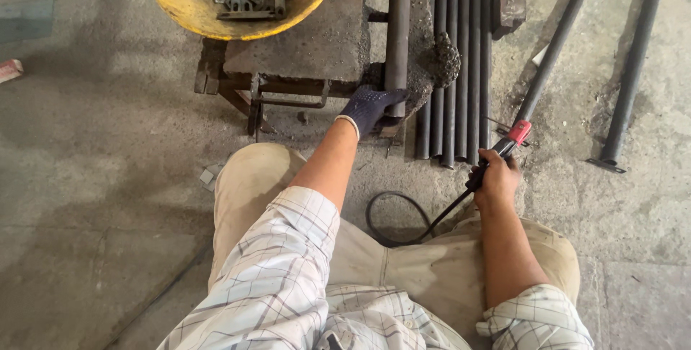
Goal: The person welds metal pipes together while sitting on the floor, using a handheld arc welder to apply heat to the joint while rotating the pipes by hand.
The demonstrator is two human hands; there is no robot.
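Left hand (368,107) gloved, clasping dark steel pipe (397,26) end, 12 o'clock | right hand (495,177) gripping red-tipped electrode holder (509,140) | pipe likely heavy, stiff; grip near end.

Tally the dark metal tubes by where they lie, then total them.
Tube under the gloved left hand, on the stand: 1
Tubes bundled on the floor: 5
Separate tubes at right: 2
Total: 8

You are looking down on a rough grey concrete floor (93,177), stained and dusty, with a seam running along the lower left of the frame. A faint greenish patch (25,19) sits at the upper left. Even, soft daylight falls across everything.
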